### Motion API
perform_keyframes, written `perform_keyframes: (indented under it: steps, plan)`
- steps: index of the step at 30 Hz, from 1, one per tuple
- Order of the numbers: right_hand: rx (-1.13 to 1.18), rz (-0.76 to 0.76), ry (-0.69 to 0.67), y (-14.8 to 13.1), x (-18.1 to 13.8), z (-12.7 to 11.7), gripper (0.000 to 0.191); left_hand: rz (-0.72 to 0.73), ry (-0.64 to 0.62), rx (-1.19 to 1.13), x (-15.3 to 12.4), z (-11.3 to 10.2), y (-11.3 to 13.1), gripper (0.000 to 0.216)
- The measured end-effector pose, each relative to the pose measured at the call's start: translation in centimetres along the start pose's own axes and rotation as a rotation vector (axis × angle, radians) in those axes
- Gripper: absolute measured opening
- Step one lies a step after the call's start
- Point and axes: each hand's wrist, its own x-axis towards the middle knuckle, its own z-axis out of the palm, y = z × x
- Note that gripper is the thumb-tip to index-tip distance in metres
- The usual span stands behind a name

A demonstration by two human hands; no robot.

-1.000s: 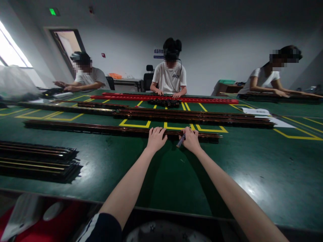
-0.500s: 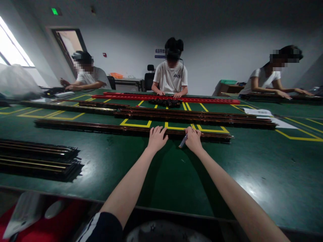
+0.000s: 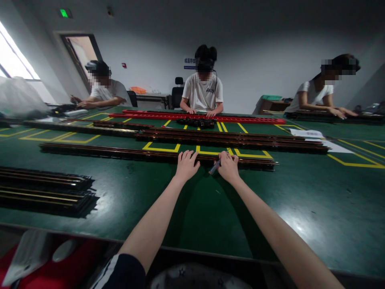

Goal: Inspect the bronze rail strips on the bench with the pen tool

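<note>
Left fingers: slightly spread, and here they are, laid over the dark bar, the left hand resting on it with the thumb near its close edge.
Right fingers: curled in tight, the right hand pinching a slim tool right at the same bar; exactly what kind of tool, I cannot tell.
Tool: slanting out on the left side of that grip, its lower end toward the wearer.
Bar: long, dark, copper-streaked, lying crosswise on the green table, running under both hands and well out to the left.
Yellow lines: just beyond the bar, yellow markings on the tabletop.
Bundle: past those, a bundle of similar bars, with white papers by its right end.
Near left: two dark stacks, well apart from the hands.
Far side: red rails lie before a co-worker in a white shirt, both that person's hands down near them.
</note>
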Motion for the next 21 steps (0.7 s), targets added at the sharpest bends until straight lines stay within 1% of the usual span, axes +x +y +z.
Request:
perform_keyframes:
  steps: [2, 5, 9, 11, 13, 15, 17, 19, 21]
  plan:
    - [-0.031, -0.002, 0.001, -0.2, 0.0, -0.1, 0.017, -0.006, 0.0, -0.004, 0.0, -0.1, 0.1, 0.047]
    - [-0.042, 0.048, 0.016, -0.2, 0.1, -0.1, 0.024, -0.013, -0.012, -0.007, 0.0, -0.3, 0.2, 0.046]
    - [0.013, 0.118, 0.031, 0.6, 0.2, 0.0, 0.026, -0.026, -0.054, -0.013, 0.0, -0.7, 0.4, 0.047]
    - [0.064, 0.11, 0.025, 0.9, 0.2, 0.0, 0.029, -0.03, -0.068, -0.014, 0.0, -0.8, 0.4, 0.047]
    - [0.099, 0.069, 0.023, 1.1, 0.1, 0.0, 0.03, -0.027, -0.058, -0.011, 0.0, -0.7, 0.4, 0.047]
    - [0.114, 0.021, 0.014, 1.0, 0.0, 0.0, 0.029, -0.023, -0.036, -0.005, 0.0, -0.5, 0.3, 0.047]
    - [0.117, -0.003, 0.0, 1.0, 0.0, 0.0, 0.023, -0.023, -0.021, 0.0, 0.0, -0.3, 0.2, 0.046]
    - [0.109, 0.002, -0.005, 1.0, 0.0, 0.2, 0.016, -0.025, -0.024, -0.001, 0.0, -0.2, 0.2, 0.046]
    - [0.089, 0.016, 0.002, 1.1, 0.1, 0.4, 0.017, -0.025, -0.032, -0.005, 0.0, -0.3, 0.2, 0.046]
